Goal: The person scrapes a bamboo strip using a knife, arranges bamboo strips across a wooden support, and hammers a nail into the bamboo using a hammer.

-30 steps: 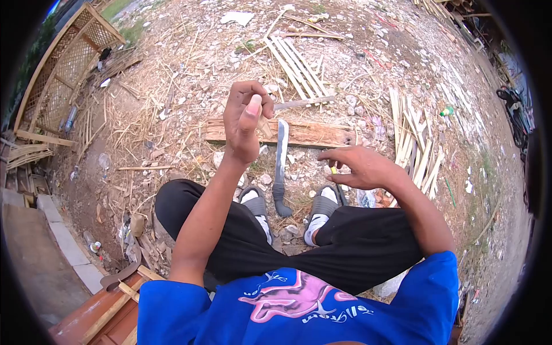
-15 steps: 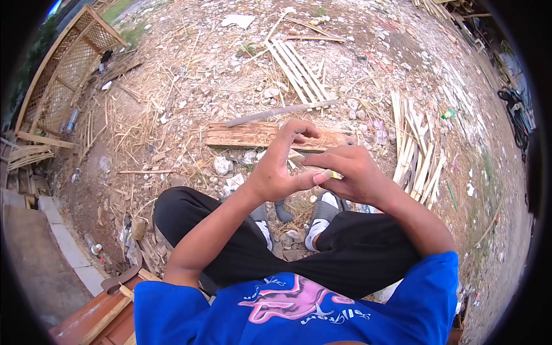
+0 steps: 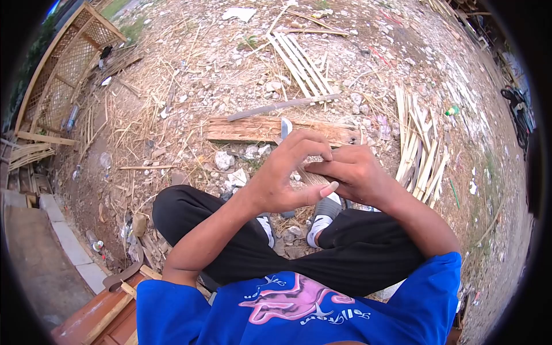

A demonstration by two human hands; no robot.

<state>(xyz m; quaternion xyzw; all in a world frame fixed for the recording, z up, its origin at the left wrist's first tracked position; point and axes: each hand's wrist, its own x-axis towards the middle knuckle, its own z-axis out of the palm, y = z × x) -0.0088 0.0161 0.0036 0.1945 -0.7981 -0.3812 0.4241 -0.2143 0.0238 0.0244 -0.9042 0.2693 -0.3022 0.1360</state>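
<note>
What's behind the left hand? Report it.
Beyond the left hand, a blade tip shows against the thick plank; what lies directly behind the hand is covered.

Left hand (image 3: 281, 179) C-shaped, right hand (image 3: 357, 175) bent alongside

- Two bare hands: one left hand (image 3: 276, 181), one right hand (image 3: 363, 177), fingers (image 3: 307, 138) close together.
- One long, rough brown wooden beam (image 3: 244, 129), just beyond the fingers.
- One metal-bladed machete (image 3: 286, 126), partly hidden behind the left fingers.
- One thin grey-brown wooden strip (image 3: 276, 107), past the fingers.
- At least three straight pale wooden strips (image 3: 299, 61), farther beyond.
- One loose pile of pale split strips (image 3: 430, 164), right of the fingers, too tangled to count.
- One green plastic bottle (image 3: 452, 110), farther right.
- Two black-and-white socks (image 3: 318, 230), below the fingers.
</note>
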